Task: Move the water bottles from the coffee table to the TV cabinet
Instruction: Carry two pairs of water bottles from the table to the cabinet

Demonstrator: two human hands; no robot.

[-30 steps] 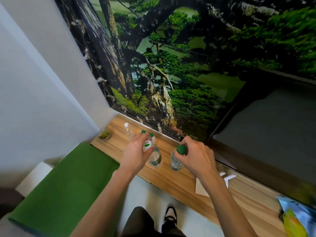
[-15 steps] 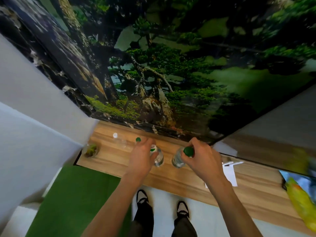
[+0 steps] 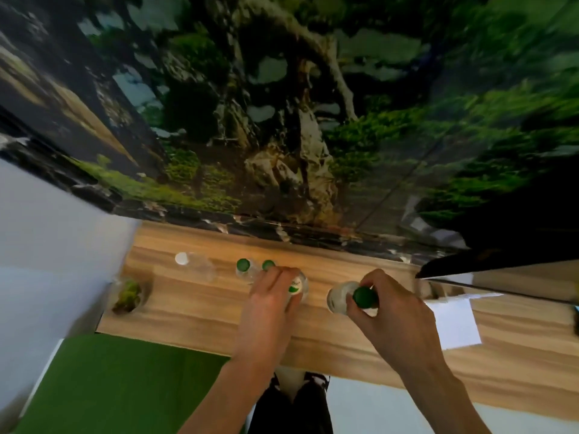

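Observation:
I look straight down at the wooden TV cabinet (image 3: 194, 311). My left hand (image 3: 269, 305) wraps the top of a clear water bottle (image 3: 299, 285) standing on the wood; its cap is hidden under my fingers. My right hand (image 3: 388, 311) pinches the green cap of a second clear bottle (image 3: 338, 297), which also rests on the cabinet. Two green-capped bottles (image 3: 242, 267) stand just left of my left hand. A white-capped bottle (image 3: 195, 264) stands further left.
A small potted plant (image 3: 128, 294) sits near the cabinet's left end. A white paper (image 3: 454, 321) lies to the right of my right hand. The tree-picture wall (image 3: 282, 120) rises behind, a dark TV edge (image 3: 488, 267) at right. A green mat (image 3: 125, 380) lies below.
The view has tilted further down and closer over the cabinet. Both hands have stayed on their bottles, which now stand on the wood near the other bottles.

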